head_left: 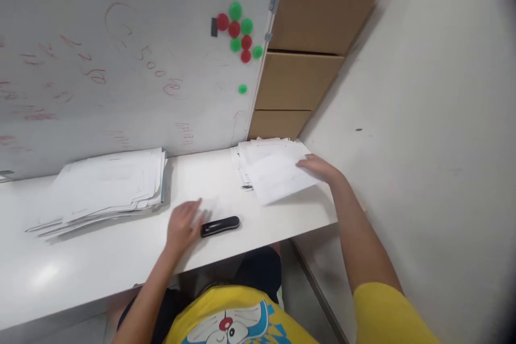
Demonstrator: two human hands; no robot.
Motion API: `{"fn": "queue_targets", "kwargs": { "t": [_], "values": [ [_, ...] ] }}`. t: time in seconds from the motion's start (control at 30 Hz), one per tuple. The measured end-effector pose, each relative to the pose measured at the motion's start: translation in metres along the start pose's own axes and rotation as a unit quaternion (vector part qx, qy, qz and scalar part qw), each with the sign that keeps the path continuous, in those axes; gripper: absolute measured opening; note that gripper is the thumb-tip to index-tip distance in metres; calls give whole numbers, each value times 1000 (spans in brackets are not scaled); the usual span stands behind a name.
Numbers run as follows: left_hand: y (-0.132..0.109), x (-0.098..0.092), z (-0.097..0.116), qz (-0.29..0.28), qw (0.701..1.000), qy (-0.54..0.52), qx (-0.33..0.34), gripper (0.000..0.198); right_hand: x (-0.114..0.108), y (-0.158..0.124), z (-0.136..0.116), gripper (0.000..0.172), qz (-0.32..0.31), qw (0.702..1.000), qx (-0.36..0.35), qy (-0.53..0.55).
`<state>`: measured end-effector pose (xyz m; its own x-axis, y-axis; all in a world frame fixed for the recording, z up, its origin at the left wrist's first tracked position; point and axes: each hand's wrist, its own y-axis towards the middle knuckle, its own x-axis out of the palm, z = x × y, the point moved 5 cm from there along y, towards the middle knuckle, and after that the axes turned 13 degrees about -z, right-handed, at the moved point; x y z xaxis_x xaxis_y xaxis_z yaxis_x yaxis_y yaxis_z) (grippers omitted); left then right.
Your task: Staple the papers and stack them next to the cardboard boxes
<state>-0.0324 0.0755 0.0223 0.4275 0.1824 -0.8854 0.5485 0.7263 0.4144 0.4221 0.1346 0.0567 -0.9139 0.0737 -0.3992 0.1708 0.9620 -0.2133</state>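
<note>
My right hand [318, 167] pinches the right edge of a white sheet of paper [278, 177], which is tilted over a stack of papers [242, 164] at the back right of the desk. A black stapler [220, 226] lies on the desk near the front edge. At its left end is my left hand [183, 228], slightly blurred, with thumb and fingers apart and nothing in them. Whether the fingertips touch the stapler I cannot tell. A small dark object [246, 187], maybe a pen tip or clip, pokes out below the stack.
Another thick pile of papers [108, 183] rests on the left of the white desk [133, 258]. A whiteboard [161, 27] with red writing and green and red magnets [235, 28] stands behind. Brown cardboard boxes [298, 80] rise at the back, beside a white wall [423, 118].
</note>
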Motion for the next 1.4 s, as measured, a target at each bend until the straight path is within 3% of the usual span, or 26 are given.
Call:
{"fn": "queue_targets", "kwargs": {
  "t": [0.1, 0.17, 0.23, 0.3, 0.4, 0.5, 0.63, 0.77, 0.87, 0.97, 1.0, 1.07, 1.13, 1.2, 1.27, 1.33, 1.4],
  "values": [
    [-9, -38, -80, 30, 983, 92, -158, 45, 1, 31, 3, 10, 52, 985, 4, -162],
    [-19, -58, -126, 0, 959, 138, -246, 57, 10, 43, 5, 11, 85, 963, -12, -256],
    [-30, -71, -154, -49, 945, 159, -282, 61, 21, 48, 5, 20, 103, 953, -29, -283],
    [-38, -77, -162, -79, 942, 166, -281, 55, 32, 48, 0, 37, 141, 946, -43, -290],
    [-43, -78, -154, -93, 943, 178, -266, 51, 57, 39, -19, 56, 196, 932, -79, -296],
    [-44, -76, -143, -108, 943, 179, -258, 53, 107, 19, -45, 56, 199, 921, -174, -285],
    [-49, -81, -144, -110, 938, 141, -297, 44, 188, -30, -62, 52, 121, 920, -305, -213],
    [-57, -89, -136, -99, 932, 107, -332, 48, 243, -80, -63, 42, 10, 956, -291, -43],
    [-54, -89, -99, -31, 949, 128, -287, 50, 276, -106, -68, 33, -122, 962, -216, 114],
    [-43, -72, -32, 32, 972, 155, -173, 56, 310, -128, -76, 38, -286, 911, -116, 274],
    [-40, -63, -8, 39, 978, 154, -133, 58, 318, -133, -78, 40, -313, 889, -88, 321],
    [-37, -46, 37, 39, 987, 138, -72, 64, 323, -139, -76, 42, -292, 869, -51, 396],
    [-39, -33, 71, 4, 995, 96, -21, 69, 315, -138, -65, 43, -210, 880, -28, 426],
    [-44, -24, 89, -58, 997, 28, 33, 70, 298, -133, -52, 45, -151, 899, -25, 411],
    [-47, -26, 82, -61, 996, -64, 30, 72, 278, -125, -43, 41, -144, 924, -46, 351],
    [-41, -35, 48, 35, 986, -155, -57, 77, 258, -113, -39, 37, -153, 945, -82, 277],
    [-30, -37, 2, 143, 952, -221, -156, 87, 242, -98, -39, 36, -157, 953, -123, 229]
  ]
}}
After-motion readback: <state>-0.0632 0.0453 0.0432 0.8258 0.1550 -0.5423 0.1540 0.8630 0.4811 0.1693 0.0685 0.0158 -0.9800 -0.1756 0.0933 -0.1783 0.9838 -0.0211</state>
